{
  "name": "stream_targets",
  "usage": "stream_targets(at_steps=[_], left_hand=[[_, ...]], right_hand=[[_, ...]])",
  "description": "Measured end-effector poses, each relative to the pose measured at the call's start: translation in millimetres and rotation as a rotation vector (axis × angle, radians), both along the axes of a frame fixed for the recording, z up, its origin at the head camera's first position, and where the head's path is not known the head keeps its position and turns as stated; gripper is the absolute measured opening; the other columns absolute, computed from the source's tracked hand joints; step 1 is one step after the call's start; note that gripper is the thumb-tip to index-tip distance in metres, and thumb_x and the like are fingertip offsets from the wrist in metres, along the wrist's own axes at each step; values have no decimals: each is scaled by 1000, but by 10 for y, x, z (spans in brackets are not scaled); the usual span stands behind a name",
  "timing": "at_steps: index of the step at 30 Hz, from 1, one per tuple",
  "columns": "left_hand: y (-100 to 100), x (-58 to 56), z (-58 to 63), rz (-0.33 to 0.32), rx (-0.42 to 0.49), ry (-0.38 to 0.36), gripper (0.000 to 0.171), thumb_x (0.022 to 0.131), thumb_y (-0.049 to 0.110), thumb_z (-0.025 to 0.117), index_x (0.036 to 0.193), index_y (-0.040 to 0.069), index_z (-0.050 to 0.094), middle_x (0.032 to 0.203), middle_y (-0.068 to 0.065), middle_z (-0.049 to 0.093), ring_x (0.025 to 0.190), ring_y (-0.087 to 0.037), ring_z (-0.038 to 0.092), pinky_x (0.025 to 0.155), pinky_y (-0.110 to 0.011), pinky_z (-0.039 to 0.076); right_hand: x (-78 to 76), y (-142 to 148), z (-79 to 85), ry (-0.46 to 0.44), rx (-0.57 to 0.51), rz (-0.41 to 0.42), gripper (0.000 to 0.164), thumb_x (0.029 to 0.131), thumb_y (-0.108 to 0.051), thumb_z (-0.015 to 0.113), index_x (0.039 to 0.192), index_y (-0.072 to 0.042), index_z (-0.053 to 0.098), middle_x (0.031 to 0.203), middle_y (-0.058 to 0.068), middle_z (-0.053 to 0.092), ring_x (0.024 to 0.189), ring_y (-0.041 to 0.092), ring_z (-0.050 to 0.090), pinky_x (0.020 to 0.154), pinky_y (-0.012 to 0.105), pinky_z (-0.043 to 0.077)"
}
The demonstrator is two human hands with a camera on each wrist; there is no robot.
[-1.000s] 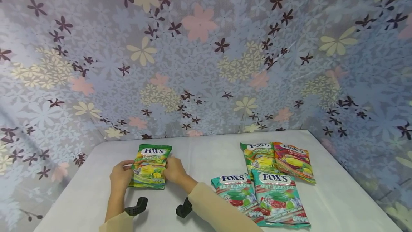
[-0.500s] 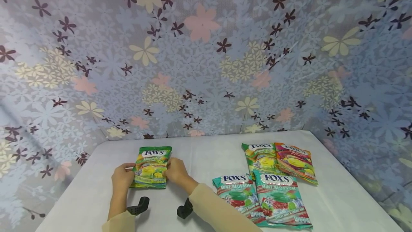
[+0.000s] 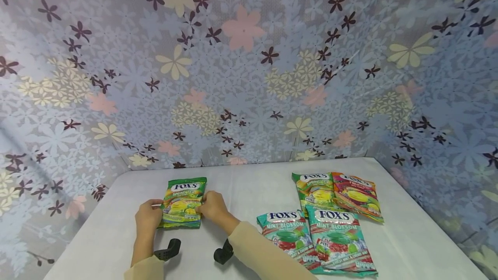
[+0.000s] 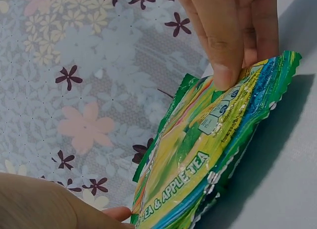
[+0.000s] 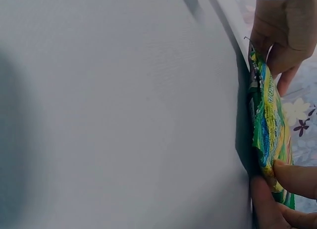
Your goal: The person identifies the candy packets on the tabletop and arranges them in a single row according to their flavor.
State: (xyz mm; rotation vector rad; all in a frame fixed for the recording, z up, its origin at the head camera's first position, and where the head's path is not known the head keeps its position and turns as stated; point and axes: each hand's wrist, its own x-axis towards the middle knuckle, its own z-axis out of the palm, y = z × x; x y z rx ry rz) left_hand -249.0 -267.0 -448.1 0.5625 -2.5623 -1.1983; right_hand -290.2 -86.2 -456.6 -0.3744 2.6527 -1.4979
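Both hands hold a green and yellow FOX'S Spring Tea candy bag [image 3: 182, 205] by its sides, over the left part of the table. The left hand [image 3: 148, 218] grips the bag's left edge. At the right edge the right hand [image 3: 214, 209] pinches it, its thumb [image 4: 225, 73] on the printed front in the left wrist view. In the right wrist view the bag [image 5: 271, 125] appears nearly edge-on, close over the white surface. The left hand's fingers behind the bag are mostly hidden.
On the right of the white table [image 3: 249, 189] lie two teal Mint Blossom bags [image 3: 288, 234], another Spring Tea bag [image 3: 315, 189] and a red-orange Fruits bag [image 3: 355, 193], partly overlapping. Black wrist devices [image 3: 169, 249] show below the hands. Flowered cloth [image 3: 249, 77] stands behind the table.
The bag's top edge has come slightly lower in the head view. Both hands keep their hold at its sides, and the other bags stay put.
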Motion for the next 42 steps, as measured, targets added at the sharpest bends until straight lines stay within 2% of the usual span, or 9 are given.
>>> stream_targets(at_steps=[5,9,13,16,22,25,29,36,42], left_hand=[[15,4,4,1,-17,8,39,78,-7,44,112,-14,60,102,-33,62,91,-42,60,75,-48,48],[-1,-7,1,-3,-28,-9,40,78,-6,43,113,-15,60,108,-35,60,99,-45,56,83,-53,45],[-12,8,35,6,-44,-9,38,82,-5,43,114,-16,60,111,-35,59,105,-48,53,88,-56,42],[-6,40,106,19,-63,33,35,86,-4,44,114,-16,59,109,-34,60,103,-48,55,87,-56,43],[58,73,268,23,-80,125,31,89,0,50,115,-15,59,106,-32,62,99,-47,57,83,-56,44],[123,70,332,-20,-74,123,32,91,3,51,117,-14,58,107,-32,62,100,-47,57,83,-55,44],[253,58,393,-99,-78,131,33,92,5,54,119,-14,58,105,-31,63,96,-45,59,79,-52,48],[513,42,461,-214,-47,121,34,94,8,57,121,-12,58,105,-29,64,91,-41,63,73,-48,52],[735,32,511,-278,-37,126,34,93,11,59,121,-8,61,106,-25,66,89,-36,66,65,-40,52]], right_hand=[[-9,11,-8,-15,-9,-12,28,79,-5,79,97,9,63,72,6,59,56,12,57,50,23,46],[-5,25,16,-26,-20,-15,29,79,-3,78,99,11,62,81,11,62,60,13,60,53,25,51],[-7,54,62,2,52,-24,27,78,-4,79,94,9,62,84,12,61,67,16,58,60,28,52],[-2,93,126,20,99,-19,27,76,-7,80,92,8,63,82,10,60,69,18,55,62,30,51],[14,264,265,-4,90,24,31,79,-12,80,97,7,64,82,7,60,63,16,57,60,30,50],[17,396,330,-18,93,52,32,80,-14,80,100,5,64,80,6,61,58,15,59,58,29,50],[8,588,413,-34,111,87,32,81,-16,79,103,4,66,81,5,61,60,16,61,57,30,51],[4,974,506,-76,46,162,38,83,-17,77,110,6,64,85,5,60,74,33,66,61,36,55],[-10,1331,606,-69,23,161,39,86,-17,74,115,6,63,88,6,60,79,36,65,66,40,56]])
